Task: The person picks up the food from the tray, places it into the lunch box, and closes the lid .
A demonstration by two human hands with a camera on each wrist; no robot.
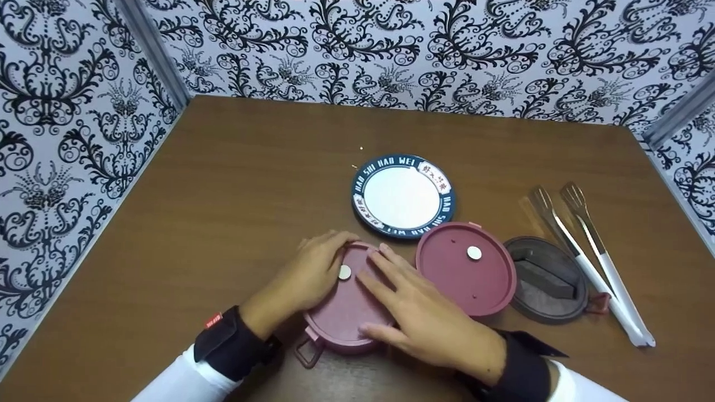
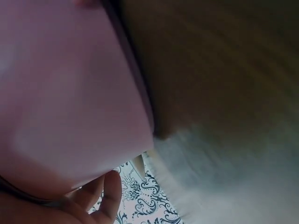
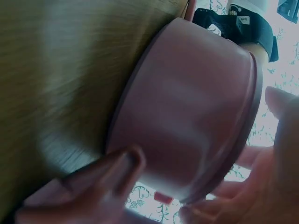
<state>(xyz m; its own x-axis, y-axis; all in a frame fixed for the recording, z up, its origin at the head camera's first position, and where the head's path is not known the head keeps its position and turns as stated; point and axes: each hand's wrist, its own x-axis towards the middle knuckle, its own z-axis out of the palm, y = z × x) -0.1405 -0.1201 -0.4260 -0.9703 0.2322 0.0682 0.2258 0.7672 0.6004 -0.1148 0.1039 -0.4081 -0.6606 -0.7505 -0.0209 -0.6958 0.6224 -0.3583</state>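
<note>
A round pink lunch box [image 1: 352,312] with its lid on stands near the table's front, a wire-like clasp [image 1: 309,350] at its lower left. My left hand [image 1: 313,273] curves round its left side and holds it at the rim. My right hand [image 1: 419,310] lies over the lid from the right, fingers extended across the top. In the left wrist view, the pink wall [image 2: 79,102] of the box fills much of the picture. The right wrist view shows the box's side [image 3: 182,107], with right-hand fingers near its rim.
To the right sits a second round pink piece [image 1: 447,279] with a white button, beside a dark grey oval lid [image 1: 550,296]. Tongs [image 1: 595,262] with white handles lie at far right. Behind is a blue-rimmed white plate [image 1: 402,195]. Patterned panels [image 1: 391,56] enclose the table.
</note>
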